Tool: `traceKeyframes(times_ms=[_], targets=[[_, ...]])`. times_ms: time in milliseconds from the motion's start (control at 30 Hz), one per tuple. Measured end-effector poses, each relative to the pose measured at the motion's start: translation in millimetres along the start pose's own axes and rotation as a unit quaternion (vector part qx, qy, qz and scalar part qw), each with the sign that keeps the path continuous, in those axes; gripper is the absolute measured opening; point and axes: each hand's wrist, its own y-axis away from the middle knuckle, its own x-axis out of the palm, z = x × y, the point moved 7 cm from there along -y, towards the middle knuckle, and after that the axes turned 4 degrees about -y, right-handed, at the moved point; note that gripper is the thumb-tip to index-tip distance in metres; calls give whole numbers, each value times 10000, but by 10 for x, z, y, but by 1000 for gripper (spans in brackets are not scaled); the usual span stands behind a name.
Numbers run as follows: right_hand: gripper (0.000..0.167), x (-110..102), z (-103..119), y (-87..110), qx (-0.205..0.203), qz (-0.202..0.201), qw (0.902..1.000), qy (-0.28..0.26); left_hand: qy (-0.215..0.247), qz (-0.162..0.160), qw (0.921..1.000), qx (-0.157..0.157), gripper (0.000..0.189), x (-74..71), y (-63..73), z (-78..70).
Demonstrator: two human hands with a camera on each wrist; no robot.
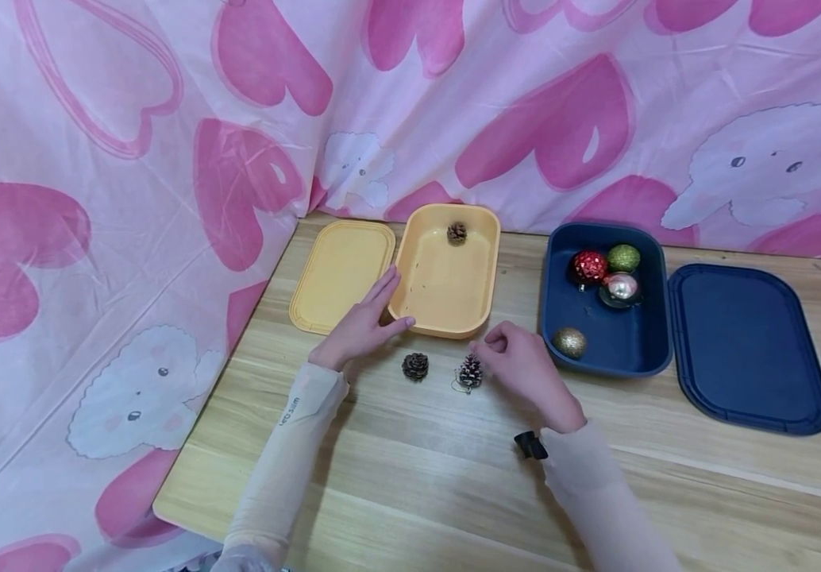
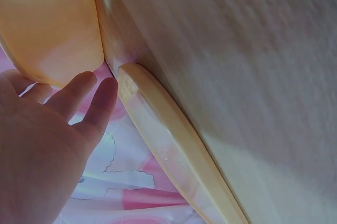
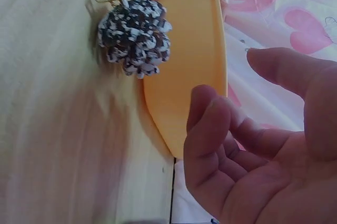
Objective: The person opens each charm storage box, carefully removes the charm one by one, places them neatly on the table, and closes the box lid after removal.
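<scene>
My left hand (image 1: 365,322) touches the near left corner of a yellow plastic box (image 1: 446,327), its fingers extended. A small brown pine cone (image 1: 456,233) lies inside the box near the far wall. My right hand (image 1: 521,365) is just right of a white-tipped pine cone (image 1: 471,371) with a gold loop, which rests on the table. In the right wrist view that white-tipped cone (image 3: 134,37) stands apart from the fingers. The thumb is spread from the bent fingers, with nothing between them. Another dark pine cone (image 1: 415,366) sits in front of the box, between the hands.
A yellow lid (image 1: 342,276) lies left of the yellow box. To the right, a navy box (image 1: 618,349) holds red (image 1: 589,268), green (image 1: 623,257), pink (image 1: 622,287) and gold baubles (image 1: 569,342). Beside it lies a navy lid (image 1: 749,345). A pink heart-print curtain (image 1: 410,103) hangs behind.
</scene>
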Motion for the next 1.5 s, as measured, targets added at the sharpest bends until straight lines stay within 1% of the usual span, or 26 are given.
traceKeyframes(times_ms=[133,267,467,567,667,800,933,1100,1233,1500], targets=[[30,-49,54,-57,-186,-136,9997,-62,-18,-18,10000,13,89,-7,-1,-5],[29,-87,96,-159,-354,-262,9988,-201,-34,-32,10000,38,88,-13,0,-12],[32,-130,198,-345,-642,-252,9952,-696,-58,-29,10000,76,88,-14,0,-17],[35,-145,230,-433,-566,-224,9940,-910,-55,-34,9999,92,88,-17,0,-20],[38,-156,268,-513,-471,-230,9941,-946,-45,-52,9999,91,88,-19,0,-16],[39,-165,318,-611,-467,-255,9947,-885,-45,-55,9999,96,89,-12,-4,-7],[39,-172,356,-699,-663,-280,9946,-751,-79,-43,9999,105,89,-4,-3,-6],[42,-184,402,-800,-948,-309,9945,-314,-81,-4,10000,43,89,0,-7,-7],[45,-200,468,-852,-1079,-309,9937,43,-60,6,10000,22,90,-2,-14,-12],[47,-153,514,-1028,-1305,-164,9901,489,-44,10,10000,-1,89,-12,4,-22]])
